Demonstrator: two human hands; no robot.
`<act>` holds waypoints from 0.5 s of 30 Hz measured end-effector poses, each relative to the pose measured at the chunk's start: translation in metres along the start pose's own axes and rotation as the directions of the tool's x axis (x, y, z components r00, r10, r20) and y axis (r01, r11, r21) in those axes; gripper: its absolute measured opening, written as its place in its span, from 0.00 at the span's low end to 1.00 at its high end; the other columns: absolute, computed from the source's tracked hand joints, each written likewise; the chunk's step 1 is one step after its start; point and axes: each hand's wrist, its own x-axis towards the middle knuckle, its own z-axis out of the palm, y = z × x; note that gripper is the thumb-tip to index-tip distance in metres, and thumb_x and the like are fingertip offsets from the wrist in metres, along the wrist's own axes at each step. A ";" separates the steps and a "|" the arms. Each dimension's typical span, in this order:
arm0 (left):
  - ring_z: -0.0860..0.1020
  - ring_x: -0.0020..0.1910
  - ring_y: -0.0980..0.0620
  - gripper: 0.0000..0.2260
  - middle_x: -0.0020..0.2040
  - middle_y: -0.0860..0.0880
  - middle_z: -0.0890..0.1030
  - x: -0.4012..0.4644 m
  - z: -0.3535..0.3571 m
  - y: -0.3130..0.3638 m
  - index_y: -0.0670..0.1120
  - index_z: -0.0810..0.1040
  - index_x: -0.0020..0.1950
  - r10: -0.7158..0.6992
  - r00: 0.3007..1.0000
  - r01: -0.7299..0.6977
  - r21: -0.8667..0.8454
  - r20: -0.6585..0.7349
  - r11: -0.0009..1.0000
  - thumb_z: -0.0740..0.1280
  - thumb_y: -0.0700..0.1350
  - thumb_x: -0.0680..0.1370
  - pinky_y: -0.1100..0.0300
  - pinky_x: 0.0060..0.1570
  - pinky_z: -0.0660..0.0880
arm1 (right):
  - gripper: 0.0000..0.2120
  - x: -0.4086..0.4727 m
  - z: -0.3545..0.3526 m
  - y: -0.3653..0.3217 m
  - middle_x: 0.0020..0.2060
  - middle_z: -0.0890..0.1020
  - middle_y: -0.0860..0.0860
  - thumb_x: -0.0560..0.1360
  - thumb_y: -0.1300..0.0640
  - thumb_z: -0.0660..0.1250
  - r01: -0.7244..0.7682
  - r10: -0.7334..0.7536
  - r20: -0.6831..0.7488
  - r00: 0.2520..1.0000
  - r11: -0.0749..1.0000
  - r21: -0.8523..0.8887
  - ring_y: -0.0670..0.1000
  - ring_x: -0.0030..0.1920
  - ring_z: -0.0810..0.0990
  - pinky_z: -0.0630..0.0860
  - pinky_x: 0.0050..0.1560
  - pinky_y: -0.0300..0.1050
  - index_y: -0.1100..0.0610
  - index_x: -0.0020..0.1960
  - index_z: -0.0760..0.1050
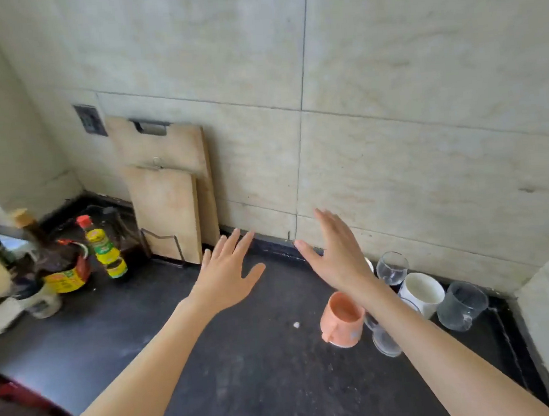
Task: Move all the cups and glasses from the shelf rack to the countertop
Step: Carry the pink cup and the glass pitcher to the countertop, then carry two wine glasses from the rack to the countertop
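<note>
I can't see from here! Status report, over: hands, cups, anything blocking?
Left hand, right hand: open, empty. Orange cup, white mug, glasses already on countertop. Nothing blocking; shelf rack out of view.

The flat stone countertop point(245, 357) is black with faint pale speckling. The tiled wall point(392, 133) is cream-beige with soft tan veining and thin dark grout lines. The 2 upright wooden cutting boards point(167, 196) are light tan. The plastic handled cup point(341, 320) is salmon orange. The ceramic mug point(421, 293) is white, with a dark mark on its side. The stemmed wine glass point(392, 267) and the handled glass mug point(461, 306) are clear. The small sauce bottle point(103, 246) has a red cap and a yellow-green label. The large dark bottle point(62, 264) carries a yellow, red and green label
</note>
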 end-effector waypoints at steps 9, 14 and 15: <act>0.45 0.77 0.44 0.29 0.78 0.49 0.49 -0.169 -0.207 -0.111 0.56 0.48 0.76 -0.102 0.795 0.320 0.271 -0.598 0.908 0.49 0.59 0.76 0.42 0.73 0.42 | 0.38 0.000 0.026 -0.254 0.77 0.42 0.51 0.73 0.32 0.49 0.541 -0.580 -0.094 0.809 0.797 -0.268 0.54 0.76 0.38 0.39 0.72 0.64 0.46 0.75 0.36; 0.43 0.77 0.46 0.32 0.78 0.51 0.47 -0.342 -0.250 -0.187 0.58 0.46 0.76 -0.281 0.705 0.557 0.263 -0.651 0.787 0.41 0.63 0.72 0.43 0.72 0.39 | 0.38 -0.094 0.100 -0.393 0.77 0.41 0.50 0.70 0.31 0.42 0.767 -0.780 -0.042 0.624 0.622 -0.161 0.55 0.76 0.38 0.36 0.71 0.63 0.45 0.74 0.34; 0.42 0.77 0.46 0.32 0.78 0.52 0.46 -0.379 -0.256 -0.201 0.58 0.45 0.76 -0.323 0.685 0.603 0.259 -0.654 0.755 0.41 0.64 0.72 0.43 0.72 0.38 | 0.38 -0.118 0.117 -0.420 0.77 0.42 0.51 0.70 0.31 0.43 0.807 -0.815 -0.033 0.579 0.578 -0.123 0.55 0.76 0.39 0.35 0.70 0.63 0.45 0.74 0.35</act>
